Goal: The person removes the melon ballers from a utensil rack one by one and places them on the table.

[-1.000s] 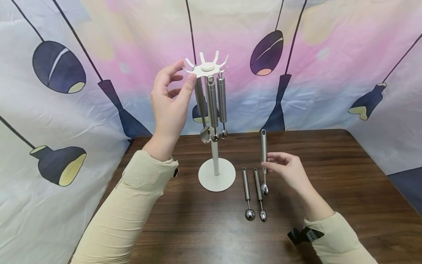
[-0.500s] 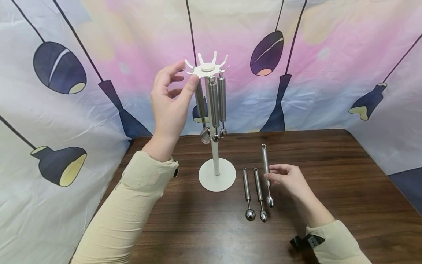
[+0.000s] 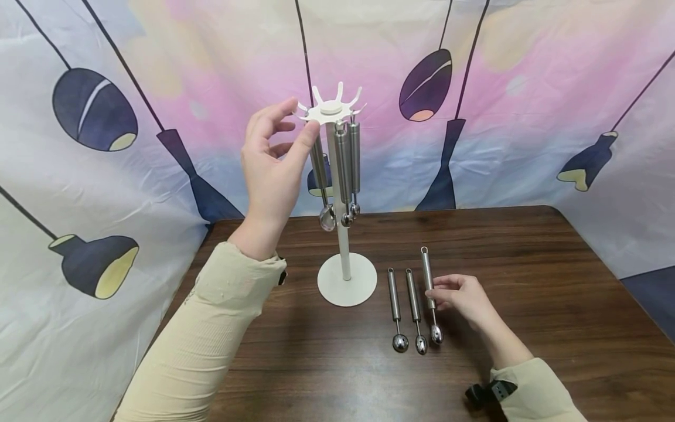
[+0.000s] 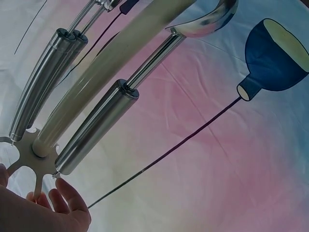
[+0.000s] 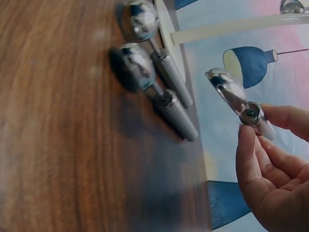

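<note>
1. Your right hand is bringing the slim steel melon-baller scoop lower than a second ago, fingers pinching its handle, just at 3 o'clock of two matching steel scoops on the dark wooden table.
2. Your left hand is pinching a prong of the white star-topped hanging rack, at 11 o'clock.

Dark wooden table, white rack base, two steel scoops
</note>
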A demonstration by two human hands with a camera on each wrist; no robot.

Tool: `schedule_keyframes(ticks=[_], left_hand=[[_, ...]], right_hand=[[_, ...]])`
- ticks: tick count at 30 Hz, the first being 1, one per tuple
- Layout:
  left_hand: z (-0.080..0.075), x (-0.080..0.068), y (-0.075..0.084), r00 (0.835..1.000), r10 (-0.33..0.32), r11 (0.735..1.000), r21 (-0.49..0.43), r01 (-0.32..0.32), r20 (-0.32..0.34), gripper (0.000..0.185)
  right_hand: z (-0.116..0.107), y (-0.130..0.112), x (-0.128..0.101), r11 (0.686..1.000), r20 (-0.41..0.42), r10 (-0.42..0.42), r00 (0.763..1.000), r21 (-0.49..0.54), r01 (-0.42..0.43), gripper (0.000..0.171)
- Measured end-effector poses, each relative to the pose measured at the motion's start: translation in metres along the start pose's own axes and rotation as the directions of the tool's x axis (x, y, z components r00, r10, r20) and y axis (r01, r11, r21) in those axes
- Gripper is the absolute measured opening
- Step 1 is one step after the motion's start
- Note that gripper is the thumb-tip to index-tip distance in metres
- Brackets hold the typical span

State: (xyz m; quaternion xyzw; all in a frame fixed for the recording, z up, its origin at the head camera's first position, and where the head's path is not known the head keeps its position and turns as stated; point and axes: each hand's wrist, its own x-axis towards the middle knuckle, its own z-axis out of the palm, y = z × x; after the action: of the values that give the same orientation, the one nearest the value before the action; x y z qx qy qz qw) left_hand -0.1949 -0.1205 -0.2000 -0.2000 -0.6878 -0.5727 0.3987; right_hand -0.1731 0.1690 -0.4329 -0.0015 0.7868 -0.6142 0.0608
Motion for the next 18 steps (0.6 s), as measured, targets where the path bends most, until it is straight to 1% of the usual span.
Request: schedule_keyframes(ticks=[9, 18], left_hand=[[0.000, 0.000, 0.001, 1.000, -0.011, 1.000, -0.009, 0.011, -0.004, 0.041], [0.001, -0.001, 0.001, 1.000, -0.022, 1.000, -0.007, 0.022, 0.001, 0.042]], right_hand=[[-0.002, 0.015, 0.004, 0.999, 0.004, 0.035, 0.999, -0.040, -0.035, 0.043], [-0.002, 0.024, 0.008, 0.994, -0.019, 0.076, 0.997, -0.075, -0.077, 0.040]])
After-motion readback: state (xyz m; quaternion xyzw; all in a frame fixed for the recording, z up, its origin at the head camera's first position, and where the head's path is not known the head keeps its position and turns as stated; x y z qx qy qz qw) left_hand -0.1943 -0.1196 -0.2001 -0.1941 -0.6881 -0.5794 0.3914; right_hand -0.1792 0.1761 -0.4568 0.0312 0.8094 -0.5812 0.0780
